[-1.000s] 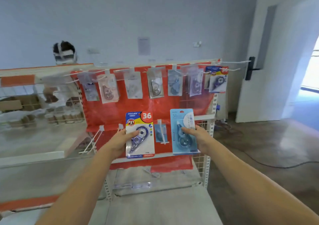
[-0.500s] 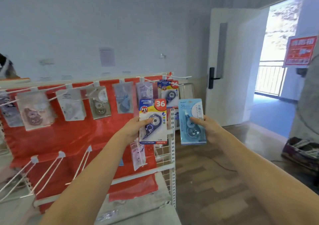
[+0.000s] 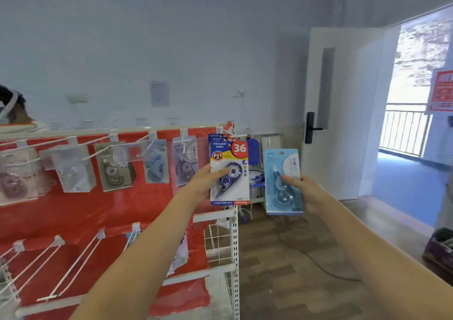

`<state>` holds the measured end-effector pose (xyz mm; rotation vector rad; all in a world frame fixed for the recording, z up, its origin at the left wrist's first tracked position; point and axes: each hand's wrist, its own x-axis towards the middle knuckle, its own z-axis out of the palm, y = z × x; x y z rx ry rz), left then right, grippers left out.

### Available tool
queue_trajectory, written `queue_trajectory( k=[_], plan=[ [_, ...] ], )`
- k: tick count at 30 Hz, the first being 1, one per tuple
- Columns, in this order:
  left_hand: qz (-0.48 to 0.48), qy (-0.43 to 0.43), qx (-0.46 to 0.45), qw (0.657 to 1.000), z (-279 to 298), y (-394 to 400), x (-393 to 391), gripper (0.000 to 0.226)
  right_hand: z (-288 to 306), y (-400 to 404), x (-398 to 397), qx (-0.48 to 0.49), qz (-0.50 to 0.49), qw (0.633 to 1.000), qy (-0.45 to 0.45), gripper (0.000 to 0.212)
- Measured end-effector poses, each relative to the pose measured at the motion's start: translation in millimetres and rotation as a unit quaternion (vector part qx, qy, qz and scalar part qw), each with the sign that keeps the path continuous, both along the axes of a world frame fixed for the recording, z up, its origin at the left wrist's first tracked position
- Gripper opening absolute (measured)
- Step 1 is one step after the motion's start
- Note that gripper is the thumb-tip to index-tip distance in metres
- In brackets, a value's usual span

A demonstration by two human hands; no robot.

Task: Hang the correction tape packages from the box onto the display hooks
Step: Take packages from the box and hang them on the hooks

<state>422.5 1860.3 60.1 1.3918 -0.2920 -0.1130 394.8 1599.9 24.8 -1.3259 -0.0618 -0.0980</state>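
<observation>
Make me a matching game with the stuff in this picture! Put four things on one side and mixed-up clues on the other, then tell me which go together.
Things:
1. package with the red 36 circle
2. light blue package
3. door
4. bare white hooks

Clues:
A. standing open, with a black handle
B. held in the right hand
C. sticking out of the lower row of the red rack
D. held in the left hand

Pairs: 1-D, 2-B, 3-A, 4-C
</observation>
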Motion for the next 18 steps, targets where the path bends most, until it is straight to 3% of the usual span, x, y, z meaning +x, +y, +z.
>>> queue_trajectory(
  k=[9,18],
  plan=[
    [0.044,-0.042,0.053,0.997,-15.0,-15.6,23.6,0.031,-17.4,-3.4,36.4,-0.027,-0.017,0.999,0.025,0.060],
    [0.107,-0.055,0.118,0.986,-23.5,-13.0,63.0,0.033,-17.4,-0.3,79.1,-0.032,-0.032,0.998,0.035,0.048]
  ],
)
